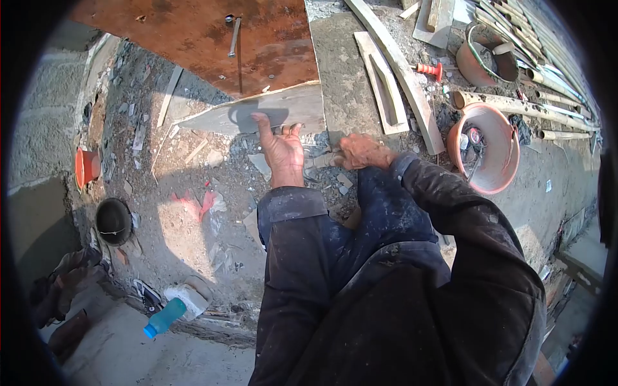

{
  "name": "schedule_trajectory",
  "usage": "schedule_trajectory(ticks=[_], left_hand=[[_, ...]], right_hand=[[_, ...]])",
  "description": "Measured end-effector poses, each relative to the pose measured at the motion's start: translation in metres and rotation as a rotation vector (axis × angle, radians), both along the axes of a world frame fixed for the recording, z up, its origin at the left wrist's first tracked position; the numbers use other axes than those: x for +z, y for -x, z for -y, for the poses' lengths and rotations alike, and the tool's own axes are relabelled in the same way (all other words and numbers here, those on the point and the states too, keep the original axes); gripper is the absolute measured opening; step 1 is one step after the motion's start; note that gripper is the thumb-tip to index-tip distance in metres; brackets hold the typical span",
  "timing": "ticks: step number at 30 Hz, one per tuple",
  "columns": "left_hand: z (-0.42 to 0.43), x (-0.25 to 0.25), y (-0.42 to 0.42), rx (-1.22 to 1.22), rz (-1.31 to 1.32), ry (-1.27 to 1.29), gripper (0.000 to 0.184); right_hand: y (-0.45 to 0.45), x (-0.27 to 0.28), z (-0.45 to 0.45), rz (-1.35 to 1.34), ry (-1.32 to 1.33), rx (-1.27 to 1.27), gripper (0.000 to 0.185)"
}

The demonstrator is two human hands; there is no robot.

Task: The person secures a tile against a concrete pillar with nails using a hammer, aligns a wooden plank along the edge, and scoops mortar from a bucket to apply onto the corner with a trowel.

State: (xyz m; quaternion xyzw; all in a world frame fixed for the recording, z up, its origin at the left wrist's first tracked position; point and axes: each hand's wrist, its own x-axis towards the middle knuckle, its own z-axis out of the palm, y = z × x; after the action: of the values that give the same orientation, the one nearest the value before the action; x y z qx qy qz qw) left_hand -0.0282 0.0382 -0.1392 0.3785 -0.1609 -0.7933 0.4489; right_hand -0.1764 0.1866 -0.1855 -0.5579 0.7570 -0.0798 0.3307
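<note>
My left hand (282,151) is palm up with the thumb stretched out, its fingertips by the lower edge of a grey wooden plank (299,116). The plank runs along the edge of a reddish-brown plywood panel (270,45). A metal nail or bolt (235,37) stands on the panel and casts a long shadow. Closed and slightly blurred, my right hand (365,152) is above my knee, right of the plank. A short pale piece (322,160), like wood, reaches toward that fist; I cannot tell whether it is held.
At right are a pinkish bucket (456,145) with items inside, a second bucket (473,61), bamboo poles (508,110) and a long curved plank (412,83). A wooden float (381,83) lies nearer. At left are a black bowl (113,222), an orange pot (87,167) and a bottle (167,315).
</note>
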Motion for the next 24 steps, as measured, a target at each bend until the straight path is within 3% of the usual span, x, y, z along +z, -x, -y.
schedule_trajectory(ticks=[2, 3, 4, 6, 7, 8, 12, 14, 18, 19, 22, 24], left_hand=[[0.001, -0.002, -0.002, -0.029, -0.017, 0.026, 0.118], [0.001, -0.003, -0.003, -0.031, -0.013, 0.026, 0.118], [0.002, -0.004, -0.003, -0.024, -0.010, 0.008, 0.117], [-0.001, -0.004, -0.004, -0.020, -0.007, -0.013, 0.117], [-0.002, -0.002, -0.004, -0.022, -0.003, -0.006, 0.116], [0.000, 0.001, -0.003, -0.028, -0.001, 0.009, 0.116], [0.001, -0.002, -0.001, -0.024, -0.007, -0.004, 0.117], [0.000, 0.000, -0.001, -0.002, 0.007, -0.014, 0.119], [-0.003, 0.002, -0.004, -0.035, 0.005, 0.023, 0.121], [-0.002, 0.001, -0.003, -0.028, 0.005, 0.015, 0.120], [-0.001, -0.002, -0.005, 0.001, 0.002, -0.006, 0.120], [0.002, 0.004, 0.002, 0.003, -0.023, 0.010, 0.119]], right_hand=[[-0.003, 0.017, -0.003, 0.077, -0.016, 0.321, 0.041], [-0.008, 0.008, -0.016, -0.004, 0.210, 0.305, 0.039], [0.001, -0.004, -0.006, 0.000, 0.211, 0.303, 0.039], [0.035, -0.026, 0.027, 0.168, -0.074, 0.175, 0.038], [0.035, -0.028, 0.030, -0.026, 0.047, 0.039, 0.037], [0.031, -0.030, 0.033, -0.032, 0.055, 0.041, 0.037], [-0.008, -0.022, 0.001, -0.034, 0.143, 0.104, 0.035], [-0.015, 0.008, -0.005, 0.047, 0.027, 0.356, 0.034], [0.021, 0.000, 0.019, 0.174, -0.091, 0.193, 0.048], [0.029, 0.001, 0.027, -0.073, -0.094, 0.014, 0.046], [0.008, -0.030, 0.011, -0.031, -0.016, -0.002, 0.044], [-0.006, -0.021, -0.010, -0.018, -0.017, 0.007, 0.042]])
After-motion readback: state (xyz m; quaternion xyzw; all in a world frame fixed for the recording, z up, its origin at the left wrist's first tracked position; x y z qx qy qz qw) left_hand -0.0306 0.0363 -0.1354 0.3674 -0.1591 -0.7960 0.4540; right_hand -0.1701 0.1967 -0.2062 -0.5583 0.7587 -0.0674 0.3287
